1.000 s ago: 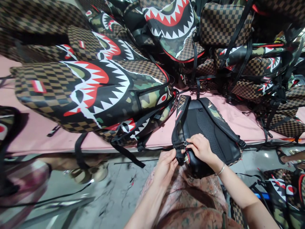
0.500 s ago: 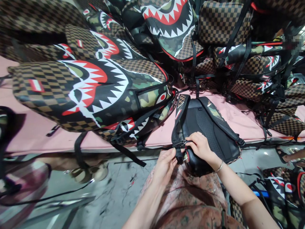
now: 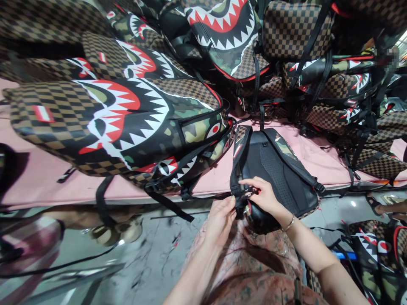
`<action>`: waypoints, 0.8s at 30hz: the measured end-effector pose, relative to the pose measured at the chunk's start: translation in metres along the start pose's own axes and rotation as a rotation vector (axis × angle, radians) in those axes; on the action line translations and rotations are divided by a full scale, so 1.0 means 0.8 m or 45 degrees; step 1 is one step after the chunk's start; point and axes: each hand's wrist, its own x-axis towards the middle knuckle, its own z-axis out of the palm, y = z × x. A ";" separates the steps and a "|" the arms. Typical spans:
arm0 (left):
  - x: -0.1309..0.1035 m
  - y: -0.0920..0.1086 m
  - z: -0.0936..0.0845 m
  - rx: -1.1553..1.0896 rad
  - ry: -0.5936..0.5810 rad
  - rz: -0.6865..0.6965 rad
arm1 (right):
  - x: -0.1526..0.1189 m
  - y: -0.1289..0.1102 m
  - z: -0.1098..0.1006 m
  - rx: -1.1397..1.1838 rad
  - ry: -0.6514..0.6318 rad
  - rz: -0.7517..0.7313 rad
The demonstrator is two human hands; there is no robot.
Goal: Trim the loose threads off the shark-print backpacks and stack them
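Observation:
A small backpack (image 3: 270,163) lies with its black padded back panel facing up, its bottom end hanging towards me over the table edge. Its left shoulder strap (image 3: 239,163), checked and black, runs down to a black adjuster near my hands. My left hand (image 3: 222,216) pinches the black webbing at the strap's lower end, thumb on top. Just right of it, my right hand (image 3: 262,195) is closed on a thin black strap end by the adjuster, its index finger stretched over the shoulder strap. My fingers partly hide the adjuster.
Large shark-mouth backpacks (image 3: 127,123) are piled on the pink table (image 3: 203,180) at left. More backpacks (image 3: 333,84) are stacked at the back right. Another backpack (image 3: 372,250) sits low at right. Someone's sandalled foot (image 3: 116,231) shows beneath the table at left.
My right hand has shifted slightly left and its index finger now reaches out over the strap. My left hand keeps its pinch. The backpack lies as before.

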 end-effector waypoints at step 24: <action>0.009 0.025 -0.022 0.365 -0.024 0.154 | -0.046 0.039 0.062 0.237 0.056 0.491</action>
